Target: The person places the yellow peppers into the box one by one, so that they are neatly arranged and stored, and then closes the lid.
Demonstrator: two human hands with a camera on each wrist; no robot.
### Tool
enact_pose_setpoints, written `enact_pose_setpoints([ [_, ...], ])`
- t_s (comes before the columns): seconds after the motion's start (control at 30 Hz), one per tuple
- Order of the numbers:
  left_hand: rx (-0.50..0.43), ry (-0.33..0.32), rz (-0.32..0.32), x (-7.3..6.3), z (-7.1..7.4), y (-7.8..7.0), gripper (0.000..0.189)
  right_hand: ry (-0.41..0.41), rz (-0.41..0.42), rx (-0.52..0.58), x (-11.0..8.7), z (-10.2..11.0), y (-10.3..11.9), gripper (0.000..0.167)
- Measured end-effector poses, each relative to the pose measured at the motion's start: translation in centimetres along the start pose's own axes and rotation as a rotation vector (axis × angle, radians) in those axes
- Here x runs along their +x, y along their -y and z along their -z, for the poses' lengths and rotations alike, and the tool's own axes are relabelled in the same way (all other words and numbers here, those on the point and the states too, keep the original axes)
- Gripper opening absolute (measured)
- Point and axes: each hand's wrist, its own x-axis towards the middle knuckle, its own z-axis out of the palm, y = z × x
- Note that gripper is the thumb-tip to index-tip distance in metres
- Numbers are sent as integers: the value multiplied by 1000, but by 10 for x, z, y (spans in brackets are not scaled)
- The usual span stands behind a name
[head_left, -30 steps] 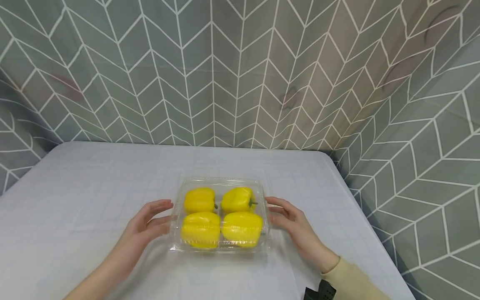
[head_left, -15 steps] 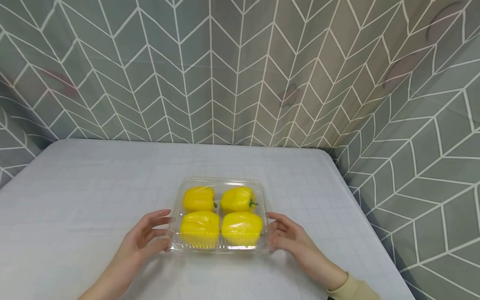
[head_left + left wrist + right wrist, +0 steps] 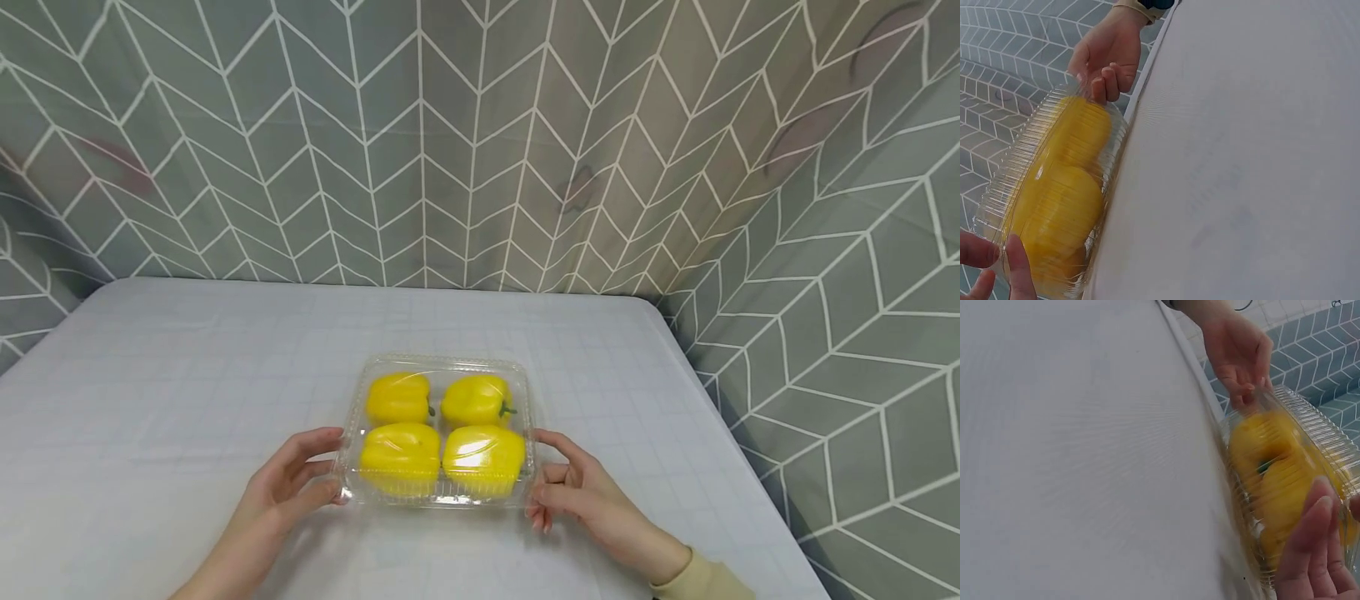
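A clear plastic clamshell container (image 3: 442,362) with its lid down lies on the table, holding several yellow bell peppers (image 3: 400,400) in two rows. Green stems show on the back pair. My left hand (image 3: 277,496) pinches the container's near left corner between thumb and fingers. At the near right corner, my right hand (image 3: 592,500) grips the rim, its lower fingers curled beneath the thumb. In the left wrist view, the ribbed plastic side (image 3: 1054,150) runs between both hands. The right wrist view shows my right fingers (image 3: 1310,550) in front of the container; some fingertips are hidden.
A white cloth covers the table (image 3: 187,358), whose rounded far corners and right edge are visible. Grey curtains (image 3: 450,142) with a white chevron pattern hang behind it and along the right side. A beige sleeve (image 3: 705,579) covers the right forearm.
Both hands have slid toward me along the container's sides to its near corners, and their fingers have closed on the rim. The container has stayed nearly in place.
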Motion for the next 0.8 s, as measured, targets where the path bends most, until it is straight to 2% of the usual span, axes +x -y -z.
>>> enact_pose_setpoints([
  [0.07, 2, -7, 16, 0, -1, 0, 45, -15, 0, 4, 0, -2, -1, 72],
  [0.27, 15, -30, 114, 0, -6, -2, 46, -54, 49, -3, 0, -4, -2, 69],
  [0.8, -27, -52, 72, -2, -9, 3, 45, -66, 43, 47, 0, -2, -8, 70],
])
